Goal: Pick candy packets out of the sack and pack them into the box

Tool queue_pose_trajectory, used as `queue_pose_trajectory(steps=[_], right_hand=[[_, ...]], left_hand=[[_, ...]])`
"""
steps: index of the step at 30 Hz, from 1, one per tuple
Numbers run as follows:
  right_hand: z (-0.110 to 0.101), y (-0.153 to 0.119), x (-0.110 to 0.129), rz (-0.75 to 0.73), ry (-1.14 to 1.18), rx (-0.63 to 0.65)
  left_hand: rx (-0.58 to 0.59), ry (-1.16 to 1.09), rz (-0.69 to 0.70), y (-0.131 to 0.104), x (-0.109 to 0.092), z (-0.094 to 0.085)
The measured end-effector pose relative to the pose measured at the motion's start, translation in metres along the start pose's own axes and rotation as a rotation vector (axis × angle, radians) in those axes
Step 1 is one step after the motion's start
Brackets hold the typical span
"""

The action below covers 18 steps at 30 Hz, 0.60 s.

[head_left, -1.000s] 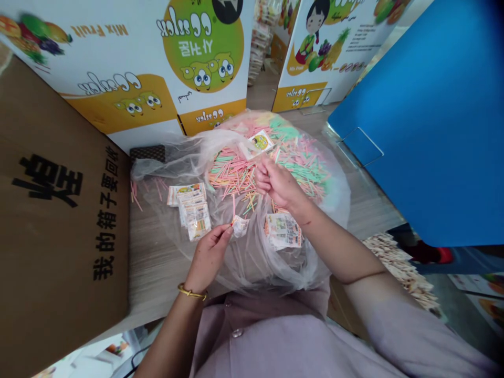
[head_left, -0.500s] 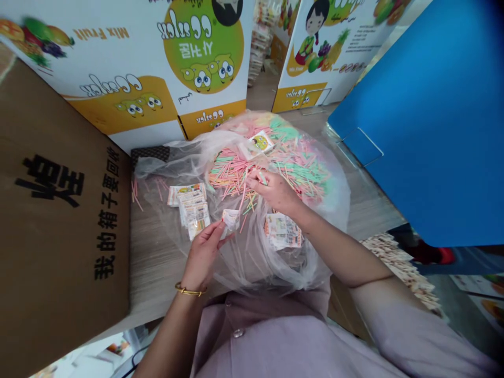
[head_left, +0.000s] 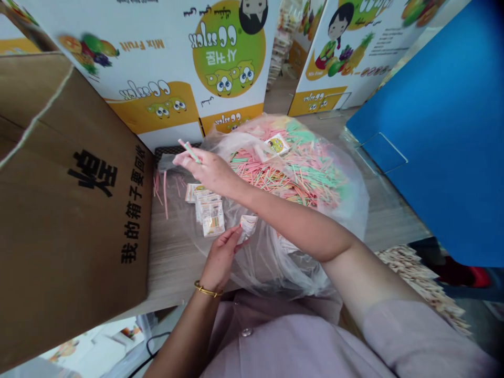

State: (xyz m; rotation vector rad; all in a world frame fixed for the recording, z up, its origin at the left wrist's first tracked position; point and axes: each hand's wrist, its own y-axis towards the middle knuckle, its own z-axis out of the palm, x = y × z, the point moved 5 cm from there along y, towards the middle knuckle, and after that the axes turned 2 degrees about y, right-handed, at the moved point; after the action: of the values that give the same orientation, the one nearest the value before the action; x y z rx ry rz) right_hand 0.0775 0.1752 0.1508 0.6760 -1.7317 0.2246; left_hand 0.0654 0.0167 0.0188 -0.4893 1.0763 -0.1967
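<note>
My left hand (head_left: 221, 258) pinches a small white printed packet (head_left: 248, 226) by its edge, low over the clear plastic bag. My right hand (head_left: 210, 169) is raised at the left of the bag, its fingers closed on a few short pink and green candy sticks (head_left: 189, 151). A longer pink stick (head_left: 166, 195) is below that hand, beside a few loose pink sticks (head_left: 157, 186). Filled packets (head_left: 209, 212) lie overlapping between my two hands. Behind my right forearm, the open plastic bag (head_left: 356, 205) holds a heap of pink, green and yellow sticks (head_left: 275, 178).
A brown carton (head_left: 82, 236) stands close on the left. Printed white cartons (head_left: 157, 68) line the back. A blue panel (head_left: 441, 142) with a wire handle (head_left: 381, 152) rises at the right. On the heap lies a square packet (head_left: 276, 144); more packets (head_left: 287, 244) are partly hidden under my right arm.
My right hand has moved left from the heap, carrying candy sticks. The long pink stick that hung from it now appears below it at the left. My left hand still holds the packet.
</note>
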Motion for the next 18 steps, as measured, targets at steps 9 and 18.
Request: queue_pose_trajectory(steps=[9,18], right_hand=[[-0.037,-0.064,-0.023,0.042,0.372,-0.002],[-0.036,-0.1,-0.032,0.085,0.245,0.072]], left_hand=[[-0.026,-0.124,0.046,-0.001,-0.016,-0.011],[-0.004,-0.043,0.082,-0.003,-0.02,0.004]])
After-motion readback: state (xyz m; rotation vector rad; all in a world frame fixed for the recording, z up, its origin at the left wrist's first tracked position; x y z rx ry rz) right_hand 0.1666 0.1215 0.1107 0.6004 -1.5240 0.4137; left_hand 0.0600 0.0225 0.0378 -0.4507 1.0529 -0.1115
